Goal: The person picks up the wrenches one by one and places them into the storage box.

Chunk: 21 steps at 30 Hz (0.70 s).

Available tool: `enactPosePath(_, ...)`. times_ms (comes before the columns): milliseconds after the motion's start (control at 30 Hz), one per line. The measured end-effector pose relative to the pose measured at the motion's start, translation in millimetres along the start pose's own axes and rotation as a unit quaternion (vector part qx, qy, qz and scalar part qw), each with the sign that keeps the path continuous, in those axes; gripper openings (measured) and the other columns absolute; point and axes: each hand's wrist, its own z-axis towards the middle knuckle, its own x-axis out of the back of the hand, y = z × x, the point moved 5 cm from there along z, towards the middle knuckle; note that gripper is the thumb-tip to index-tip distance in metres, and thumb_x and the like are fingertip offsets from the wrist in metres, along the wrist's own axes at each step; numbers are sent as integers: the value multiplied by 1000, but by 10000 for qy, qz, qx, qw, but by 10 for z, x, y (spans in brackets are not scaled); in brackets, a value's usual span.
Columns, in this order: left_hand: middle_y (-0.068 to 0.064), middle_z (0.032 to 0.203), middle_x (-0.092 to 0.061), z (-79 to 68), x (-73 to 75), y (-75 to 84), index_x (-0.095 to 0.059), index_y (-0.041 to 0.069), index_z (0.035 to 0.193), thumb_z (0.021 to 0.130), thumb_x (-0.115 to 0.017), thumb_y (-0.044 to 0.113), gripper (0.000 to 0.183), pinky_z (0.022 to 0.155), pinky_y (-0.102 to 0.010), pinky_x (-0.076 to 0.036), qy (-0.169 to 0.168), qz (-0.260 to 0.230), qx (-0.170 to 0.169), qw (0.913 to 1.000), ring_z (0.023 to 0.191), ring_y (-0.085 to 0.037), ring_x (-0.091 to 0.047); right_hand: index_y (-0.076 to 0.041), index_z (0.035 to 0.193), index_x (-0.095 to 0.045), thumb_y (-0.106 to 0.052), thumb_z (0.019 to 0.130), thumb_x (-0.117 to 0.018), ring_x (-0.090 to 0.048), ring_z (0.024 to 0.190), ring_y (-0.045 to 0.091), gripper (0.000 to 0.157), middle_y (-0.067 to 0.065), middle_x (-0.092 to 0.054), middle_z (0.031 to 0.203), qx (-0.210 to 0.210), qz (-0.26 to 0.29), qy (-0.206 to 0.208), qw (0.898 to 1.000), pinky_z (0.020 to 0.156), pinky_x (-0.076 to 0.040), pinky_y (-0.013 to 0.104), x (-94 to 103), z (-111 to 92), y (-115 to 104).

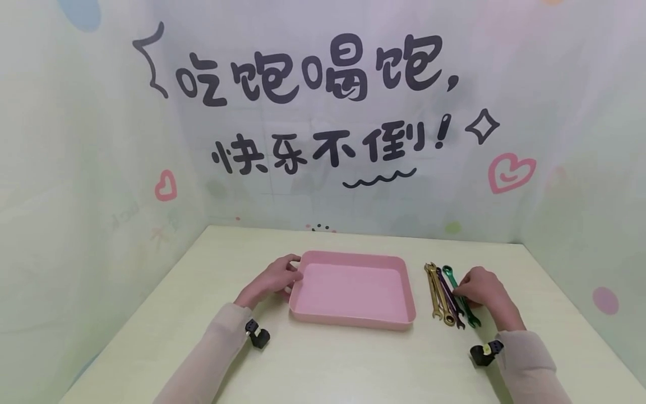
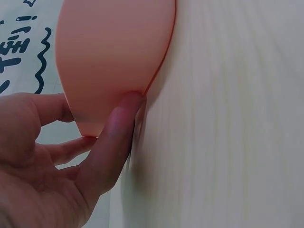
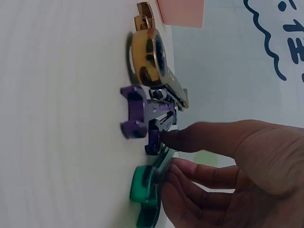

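A pink rectangular tray lies on the table, and my left hand grips its left side. In the left wrist view the thumb presses the tray's outer wall near its lower edge, with fingers at the rim. To the tray's right lies a row of combination wrenches: gold wrenches, purple wrenches and a green wrench. My right hand pinches the green wrench between thumb and fingers, the thumb close against a dark purple wrench. Part of the green shaft is hidden by the hand.
The pale wooden table is enclosed by printed cloth walls at the back and both sides. A small black camera mount sits at the left wrist, another mount at the right.
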Motion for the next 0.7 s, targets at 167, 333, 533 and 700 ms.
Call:
enactPosePath(167, -20, 125, -62, -2, -6, 18, -41, 6, 155, 99, -58, 15, 59, 61, -33, -63, 23, -16, 0, 10000, 91, -25, -70, 9, 97, -71, -18, 90, -71, -61, 64, 18, 28, 11, -66, 76, -99, 19, 8, 9999, 57, -53, 28, 3, 15, 19)
enactPosePath(333, -20, 125, -62, -6, -9, 3, -41, 7, 155, 100, -58, 16, 59, 61, -33, -63, 21, -1, 16, 10000, 91, -24, -69, 10, 98, -71, -21, 90, -72, -61, 65, 19, 32, 12, -67, 78, -167, -39, 27, 9998, 58, -51, 28, 7, 15, 23)
enactPosePath(533, -20, 124, -63, -4, -3, 3, -42, 7, 154, 100, -58, 16, 57, 61, -33, -62, 46, 20, -31, 10000, 90, -24, -69, 1, 79, -69, -22, 86, -71, -58, 58, 17, 25, 6, -62, 66, -129, -191, 176, 9996, 53, -45, 28, 23, -33, 15)
enactPosePath(700, -19, 124, -63, -7, 1, 3, -42, 7, 154, 100, -58, 18, 57, 63, -33, -63, 40, 52, -34, 10000, 90, -24, -69, -6, 67, -66, -22, 85, -69, -55, 53, 16, 24, 1, -58, 58, -199, -293, 233, 9991, 49, -41, 28, 34, -76, 9)
